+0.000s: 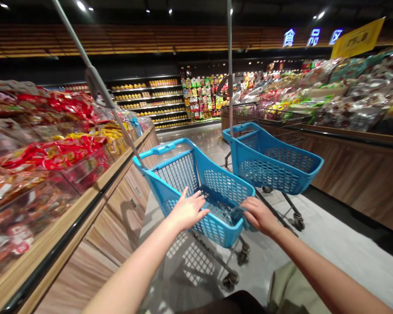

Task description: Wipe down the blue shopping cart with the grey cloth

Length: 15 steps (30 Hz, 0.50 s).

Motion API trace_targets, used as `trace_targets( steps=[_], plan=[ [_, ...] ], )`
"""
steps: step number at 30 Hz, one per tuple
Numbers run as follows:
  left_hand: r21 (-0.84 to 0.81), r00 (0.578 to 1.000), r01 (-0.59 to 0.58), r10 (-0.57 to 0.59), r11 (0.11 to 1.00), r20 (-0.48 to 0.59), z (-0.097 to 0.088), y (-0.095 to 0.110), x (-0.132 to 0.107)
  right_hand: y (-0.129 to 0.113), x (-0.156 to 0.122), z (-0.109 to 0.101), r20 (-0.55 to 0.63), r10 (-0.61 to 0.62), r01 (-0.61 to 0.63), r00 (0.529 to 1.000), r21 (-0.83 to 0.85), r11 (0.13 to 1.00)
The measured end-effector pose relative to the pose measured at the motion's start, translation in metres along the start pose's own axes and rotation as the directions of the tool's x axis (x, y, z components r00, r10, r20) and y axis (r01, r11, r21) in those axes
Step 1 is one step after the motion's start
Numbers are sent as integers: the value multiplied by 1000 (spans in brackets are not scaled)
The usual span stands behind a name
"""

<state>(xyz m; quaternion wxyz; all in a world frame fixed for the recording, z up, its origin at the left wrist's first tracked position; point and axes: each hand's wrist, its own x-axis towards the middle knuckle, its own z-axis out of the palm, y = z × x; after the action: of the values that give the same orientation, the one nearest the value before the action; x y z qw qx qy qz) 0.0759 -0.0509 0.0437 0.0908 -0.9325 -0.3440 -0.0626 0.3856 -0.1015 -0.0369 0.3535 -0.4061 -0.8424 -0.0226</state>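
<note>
Two blue plastic shopping carts stand in the aisle. The nearer shopping cart [216,233] has its front corner towards me, and its basket looks bare inside. My left hand [188,211] lies over the cart's near side rim with its fingers spread, holding nothing. At the front corner, my right hand [260,213] has its fingers curled round a crumpled bluish-grey cloth [238,213] pressed against the rim. Part of the cloth is hidden by the fingers, and motion blurs it. Behind and to the right is the second shopping cart [275,161], apart from both hands.
A wooden display counter [118,231] with red and yellow packaged snacks [62,152] runs along the left. Another counter [353,174] heaped with bags is on the right. A wire cart [265,115] stands behind. Grey poles [230,65] rise from the blue carts. Stocked shelves [150,102] line the back.
</note>
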Motion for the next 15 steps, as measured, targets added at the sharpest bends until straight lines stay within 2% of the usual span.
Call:
trace_targets(
  steps=[2, 3, 5, 8, 11, 13, 15],
  plan=[
    [44, 1000, -14, 14, 999, -10, -4, -13, -4, 20, -2, -8, -7, 70, -70, 998, 21, 997],
    [88, 1000, 10, -8, 996, -27, -8, -25, -9, 30, -1, -11, -16, 115, -114, 993, 26, 993],
    [201, 990, 130, -115, 971, -83, -18, -52, -20, 49, 3, -16, -34, 210, -209, 977, 22, 978],
    [320, 984, 167, -140, 933, -106, -34, -79, -38, 69, 14, -20, -9, 314, -314, 949, -30, 949],
    [330, 975, 221, -197, 918, -104, -42, -77, -46, 71, 22, -29, 28, 393, -387, 919, -132, 913],
    [304, 968, 248, -230, 920, -97, -43, -67, -46, 59, 22, -39, 2, 431, -423, 902, -188, 886],
    [268, 962, 272, -254, 924, -98, -41, -57, -45, 37, 21, -51, -84, 427, -435, 900, -195, 879]
  ],
)
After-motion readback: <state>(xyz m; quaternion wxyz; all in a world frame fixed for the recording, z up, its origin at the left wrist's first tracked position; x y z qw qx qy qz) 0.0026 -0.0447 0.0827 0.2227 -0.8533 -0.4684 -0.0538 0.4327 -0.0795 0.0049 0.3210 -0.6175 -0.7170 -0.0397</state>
